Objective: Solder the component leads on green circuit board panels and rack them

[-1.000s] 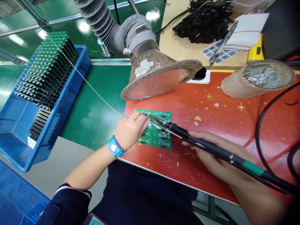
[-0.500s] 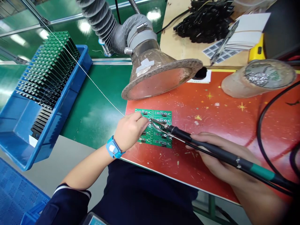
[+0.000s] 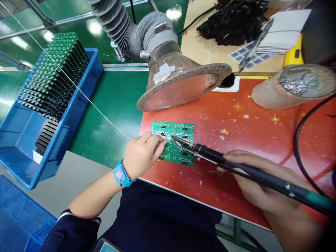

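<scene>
Head view: left hand (image 3: 139,155) pinching thin wire (image 3: 90,101), right hand (image 3: 250,189) gripping a soldering iron (image 3: 211,154) at the circuit board (image 3: 173,130), work seemingly underway, completed joints too small to count.

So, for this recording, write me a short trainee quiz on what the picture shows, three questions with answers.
1. Multiple choice. Which of the person's hands grips the soldering iron?
a) the left
b) the right
c) neither

2. True or false? The circuit board under the iron's tip lies on the red surface.

3. Fill in the missing colour. The row of green boards stands in a ____ bin.

Key:
1. b, the right hand
2. true
3. blue
</scene>
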Demonstrator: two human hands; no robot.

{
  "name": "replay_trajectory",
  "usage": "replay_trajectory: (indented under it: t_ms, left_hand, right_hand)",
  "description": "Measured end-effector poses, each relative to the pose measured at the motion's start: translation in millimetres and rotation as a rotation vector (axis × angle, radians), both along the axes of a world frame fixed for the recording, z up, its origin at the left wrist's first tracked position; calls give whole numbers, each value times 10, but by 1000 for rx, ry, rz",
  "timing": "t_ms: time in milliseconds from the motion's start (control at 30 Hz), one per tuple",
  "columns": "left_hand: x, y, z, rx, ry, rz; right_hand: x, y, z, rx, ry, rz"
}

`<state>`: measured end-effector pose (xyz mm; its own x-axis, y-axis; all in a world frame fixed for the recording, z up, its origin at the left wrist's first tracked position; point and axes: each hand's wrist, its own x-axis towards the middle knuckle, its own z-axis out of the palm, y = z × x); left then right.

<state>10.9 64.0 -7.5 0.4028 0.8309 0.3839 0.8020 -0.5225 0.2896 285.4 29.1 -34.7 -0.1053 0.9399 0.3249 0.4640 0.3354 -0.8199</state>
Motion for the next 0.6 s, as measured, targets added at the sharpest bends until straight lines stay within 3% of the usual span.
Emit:
replay_trajectory:
  t_ms: [100, 267, 467, 600]
  left_hand:
    - [18, -37, -13, -67, -75, 28]
    - [-4, -119, -11, -97, -103, -43]
    - [-8, -250, -10, -10, -48, -30]
    - [13, -280, -34, -19, -31, -30]
  right_hand:
    - [-13, 22, 16, 48, -52, 102]
    - [-28, 31, 42, 78, -133, 121]
    - [-2, -20, -13, 26, -63, 54]
    - [7, 13, 37, 88, -3, 162]
